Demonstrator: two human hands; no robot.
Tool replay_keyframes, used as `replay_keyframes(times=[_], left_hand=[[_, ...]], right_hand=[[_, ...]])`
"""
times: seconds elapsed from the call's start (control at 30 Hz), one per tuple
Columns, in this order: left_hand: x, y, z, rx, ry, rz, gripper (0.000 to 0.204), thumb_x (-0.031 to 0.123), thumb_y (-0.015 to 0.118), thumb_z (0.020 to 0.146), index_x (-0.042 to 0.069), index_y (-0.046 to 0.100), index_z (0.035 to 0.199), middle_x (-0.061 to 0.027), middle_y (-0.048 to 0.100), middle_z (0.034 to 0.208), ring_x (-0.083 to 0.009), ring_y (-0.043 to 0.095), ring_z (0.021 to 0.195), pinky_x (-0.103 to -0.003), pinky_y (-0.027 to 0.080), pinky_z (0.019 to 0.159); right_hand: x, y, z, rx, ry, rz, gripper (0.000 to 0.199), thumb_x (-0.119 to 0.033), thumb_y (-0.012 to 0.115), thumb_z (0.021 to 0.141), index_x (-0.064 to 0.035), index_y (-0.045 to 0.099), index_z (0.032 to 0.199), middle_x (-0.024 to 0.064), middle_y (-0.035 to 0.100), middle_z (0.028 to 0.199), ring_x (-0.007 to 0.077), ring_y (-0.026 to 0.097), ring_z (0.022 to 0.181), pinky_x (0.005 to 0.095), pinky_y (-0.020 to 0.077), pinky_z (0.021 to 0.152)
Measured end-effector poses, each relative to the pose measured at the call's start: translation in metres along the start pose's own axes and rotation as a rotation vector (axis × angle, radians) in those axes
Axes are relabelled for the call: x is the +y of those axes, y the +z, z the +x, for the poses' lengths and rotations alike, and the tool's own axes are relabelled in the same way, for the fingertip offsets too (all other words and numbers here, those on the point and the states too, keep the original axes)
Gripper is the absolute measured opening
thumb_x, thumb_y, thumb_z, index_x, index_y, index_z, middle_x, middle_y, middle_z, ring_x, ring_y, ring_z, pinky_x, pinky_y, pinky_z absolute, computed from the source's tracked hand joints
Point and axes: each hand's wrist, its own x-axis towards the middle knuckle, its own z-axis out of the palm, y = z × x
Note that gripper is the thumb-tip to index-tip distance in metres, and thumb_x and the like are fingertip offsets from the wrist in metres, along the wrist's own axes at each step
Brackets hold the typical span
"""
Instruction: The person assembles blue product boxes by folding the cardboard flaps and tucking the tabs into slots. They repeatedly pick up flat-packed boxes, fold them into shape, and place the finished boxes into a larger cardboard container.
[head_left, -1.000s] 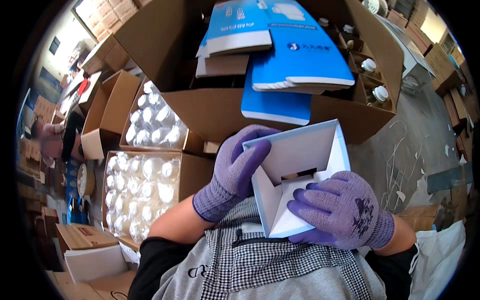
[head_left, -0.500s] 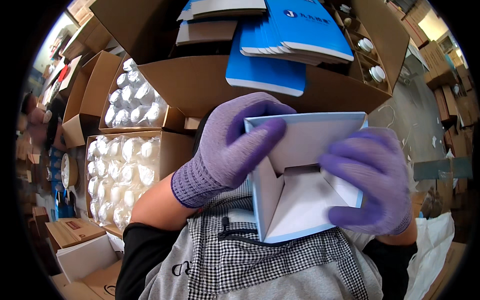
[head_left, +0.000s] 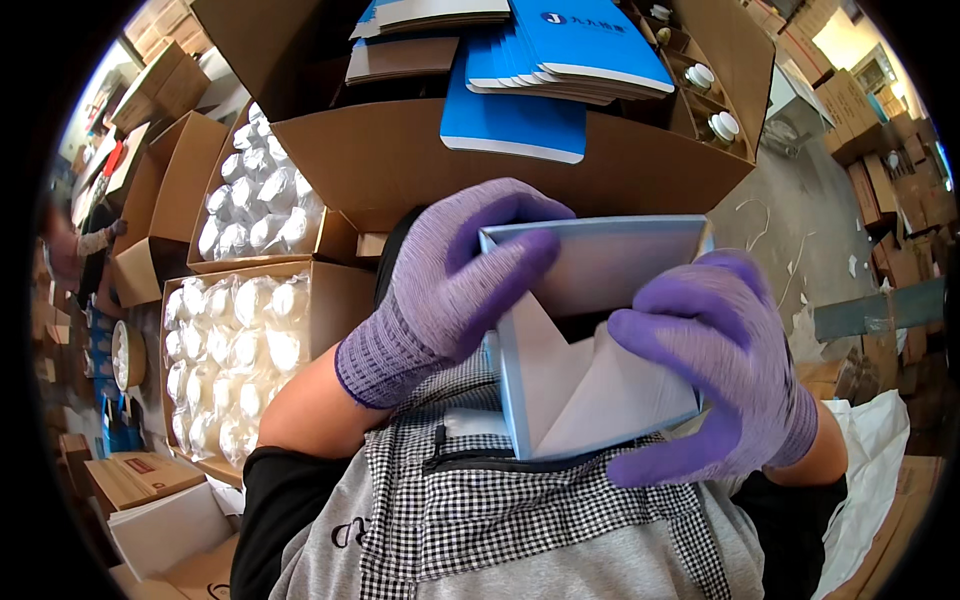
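Observation:
In front of my chest is an open small carton, light blue outside and white inside, its mouth facing me. My left hand, in a purple-grey knit glove, grips its upper left corner, thumb inside and fingers behind the wall. My right hand, gloved alike, is at the right side of the carton. Its fingers reach over the opening, while the thumb stands apart below near the lower edge. Inside, white panels slant inward around a dark gap; my right fingers partly cover them.
Ahead stands a large brown carton with flattened blue boxes stacked on it and white-capped bottles in dividers. On the left, cartons hold plastic-wrapped white bottles. A white sheet lies at right. Another person's arm shows far left.
My right hand has drawn back a little and its fingers have shifted toward the middle of the opening. The inner panels slant more now. My left hand keeps its grip.

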Motion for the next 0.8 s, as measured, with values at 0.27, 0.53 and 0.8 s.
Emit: replay_keyframes(times=[0.27,0.53,0.8], left_hand=[[-0.015,0.006,-0.006,0.068,0.002,0.001,0.051,0.039,0.054,0.086,-0.002,0.066,0.112,-0.0163,0.067,0.103,-0.0254,0.067,0.096,-0.037,0.053,0.086],[0.0,0.011,-0.003,0.003,-0.071,-0.092,0.051,0.039,0.056,0.084,-0.002,0.068,0.111,-0.0155,0.067,0.102,-0.0242,0.067,0.095,-0.036,0.052,0.087],[0.077,0.051,0.051,-0.285,0.282,-0.176,0.041,0.039,0.065,0.084,-0.001,0.073,0.089,-0.0133,0.068,0.081,-0.0214,0.068,0.077,-0.034,0.054,0.075]], right_hand=[[-0.006,0.041,-0.018,-0.079,-0.076,-0.128,0.062,-0.055,0.068,0.081,-0.0059,0.067,0.119,0.0107,0.063,0.115,0.0273,0.061,0.105,0.0499,0.046,0.1],[0.012,0.026,-0.035,0.151,-0.12,0.181,0.052,-0.047,0.067,0.087,-0.0049,0.067,0.118,0.0107,0.064,0.118,0.0241,0.062,0.098,0.0458,0.0479,0.095],[0.128,-0.011,-0.015,-0.12,0.849,0.515,0.037,-0.029,0.051,0.101,-0.0005,0.067,0.119,0.0133,0.069,0.108,0.0172,0.065,0.093,0.026,0.0519,0.082]])
